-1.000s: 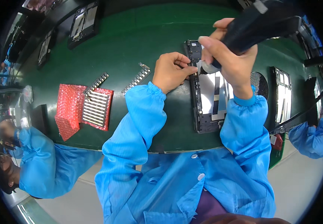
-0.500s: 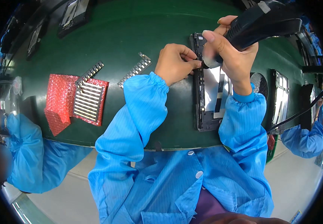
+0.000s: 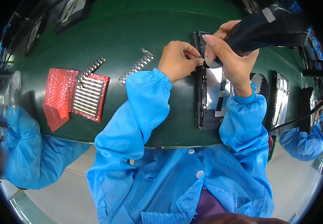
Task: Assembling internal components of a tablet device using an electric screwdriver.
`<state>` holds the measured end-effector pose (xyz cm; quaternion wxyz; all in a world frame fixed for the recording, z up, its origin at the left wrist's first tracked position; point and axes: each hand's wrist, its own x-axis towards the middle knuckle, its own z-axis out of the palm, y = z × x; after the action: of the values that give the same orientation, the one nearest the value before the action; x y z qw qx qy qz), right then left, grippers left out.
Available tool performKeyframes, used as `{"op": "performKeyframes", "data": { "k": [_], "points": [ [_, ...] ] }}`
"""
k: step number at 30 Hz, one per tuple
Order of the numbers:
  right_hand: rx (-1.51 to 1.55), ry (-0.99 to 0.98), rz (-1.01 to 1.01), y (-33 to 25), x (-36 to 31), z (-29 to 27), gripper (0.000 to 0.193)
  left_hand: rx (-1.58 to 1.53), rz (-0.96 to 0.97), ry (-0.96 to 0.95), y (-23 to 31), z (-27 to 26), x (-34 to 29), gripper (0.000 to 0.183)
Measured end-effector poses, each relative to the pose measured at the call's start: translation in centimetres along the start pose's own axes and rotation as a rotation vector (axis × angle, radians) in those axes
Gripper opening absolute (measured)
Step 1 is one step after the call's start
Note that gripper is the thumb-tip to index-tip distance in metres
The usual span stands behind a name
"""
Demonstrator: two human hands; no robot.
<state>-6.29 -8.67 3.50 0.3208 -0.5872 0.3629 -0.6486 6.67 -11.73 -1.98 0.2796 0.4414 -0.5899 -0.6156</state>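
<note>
A black pistol-shaped electric screwdriver (image 3: 267, 33) is gripped in my right hand (image 3: 238, 65), its nose pointing left at the long side of a black-framed device (image 3: 210, 122) with a silver panel. My left hand (image 3: 178, 59) is at that same side, with thumb and forefinger pinched together right by the screwdriver's tip. What sits between those fingertips is too small to make out. My right hand and the tool cover part of the device's upper end.
Left of my hands lie strips of small parts (image 3: 137, 67) and red bubble wrap (image 3: 59, 93) under a slotted rack of strips (image 3: 89, 98). To the right are a round black dish (image 3: 259, 86), another framed device (image 3: 281, 98) and a cable (image 3: 299, 118). Co-workers' blue sleeves (image 3: 23, 145) show at both sides.
The screwdriver's body has tipped down a little and shifted slightly right. Both hands stay at the device's left side, and the whole view has shifted slightly.
</note>
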Motion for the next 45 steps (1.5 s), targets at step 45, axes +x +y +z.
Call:
{"op": "performKeyframes", "data": {
  "k": [45],
  "points": [
    [0.146, -0.026, -0.057, -1.7, -0.1, -0.8, 0.033, 0.188, 0.506, 0.058, -1.2, 0.5, -3.4, 0.011]
  ]
}}
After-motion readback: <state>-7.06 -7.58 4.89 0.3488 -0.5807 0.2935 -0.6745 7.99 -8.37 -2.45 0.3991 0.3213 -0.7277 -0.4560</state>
